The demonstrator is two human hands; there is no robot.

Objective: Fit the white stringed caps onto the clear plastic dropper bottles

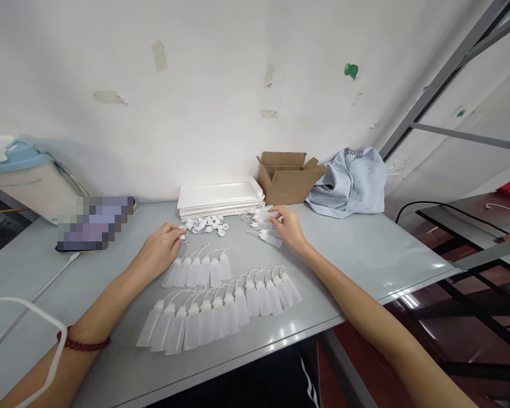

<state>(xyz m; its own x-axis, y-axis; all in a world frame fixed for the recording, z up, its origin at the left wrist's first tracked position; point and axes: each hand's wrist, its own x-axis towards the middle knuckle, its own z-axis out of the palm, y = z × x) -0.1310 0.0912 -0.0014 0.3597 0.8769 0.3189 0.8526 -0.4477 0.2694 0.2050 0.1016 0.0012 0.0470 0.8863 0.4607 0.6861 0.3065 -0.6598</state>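
My left hand (164,246) is closed in a pinch beside the white caps, with a small white cap (182,237) at its fingertips. My right hand (289,228) has its thumb and fingers closed on a translucent plastic squeeze bottle (263,213). Just below it lies another such bottle (271,239) with a thin strap. Loose white caps (208,225) are heaped between the hands. Closer to me, a short row of bottles (204,272) and a longer row of bottles (206,326) lie side by side, thin curved straps at their necks.
Stacked white trays or boxes (221,195) sit against the wall, beside an open cardboard box (291,184) and light blue cloth (352,181). To the left are a phone (96,224) with a white cable (34,300) and a blue-lidded container (34,181). A metal frame (446,73) stands at right.
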